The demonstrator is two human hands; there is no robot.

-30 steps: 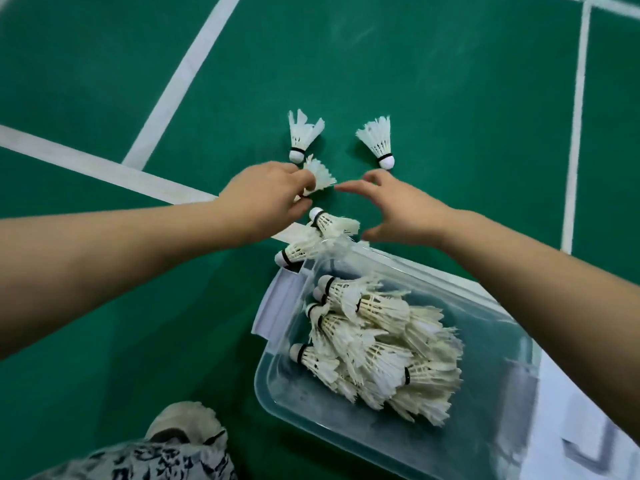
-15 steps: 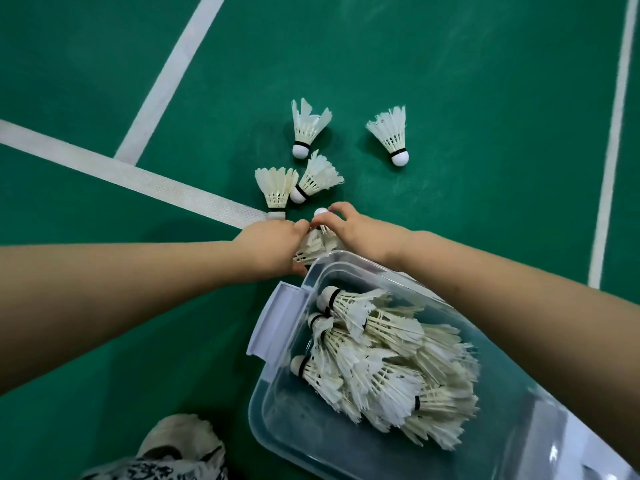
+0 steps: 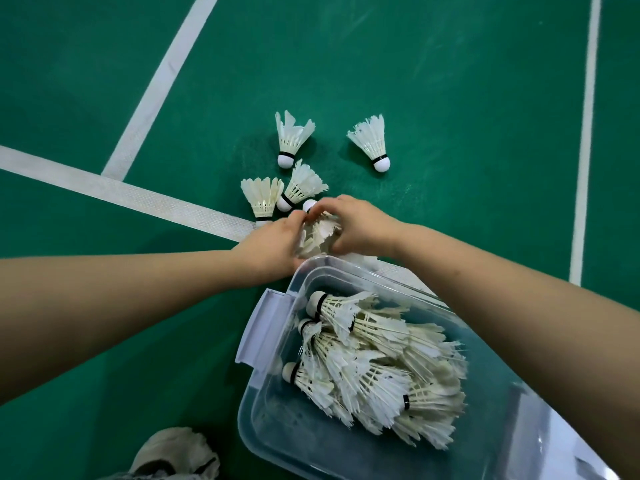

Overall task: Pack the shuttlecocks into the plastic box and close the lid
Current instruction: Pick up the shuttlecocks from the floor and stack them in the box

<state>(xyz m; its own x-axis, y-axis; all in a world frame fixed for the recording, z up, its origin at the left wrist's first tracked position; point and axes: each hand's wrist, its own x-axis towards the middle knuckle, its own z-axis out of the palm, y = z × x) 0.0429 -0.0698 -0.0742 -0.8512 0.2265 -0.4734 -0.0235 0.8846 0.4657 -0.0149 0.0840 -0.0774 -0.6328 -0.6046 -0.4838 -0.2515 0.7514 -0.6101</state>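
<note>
our left hand (image 3: 273, 244) and right hand (image 3: 362, 230) curl fingers (image 3: 332, 204) round some shuttlecocks (image 3: 317, 237); we should lift together, squeezing lightly, into the box (image 3: 264, 429)

Both the left hand (image 3: 273, 244) and the right hand (image 3: 360, 230) are bare. Each runs back into a broad forearm that is uncovered to the edge of the view, the left forearm (image 3: 121, 306) on one side and the right forearm (image 3: 519, 323) on the other. At the bottom left is the rounded, creased toe of an off-white shoe (image 3: 173, 452) with a thin dark line of trim along its side, and just below it a sliver of pale cloth (image 3: 145, 476) with a dark print, too little of it showing to tell the garment.
</note>
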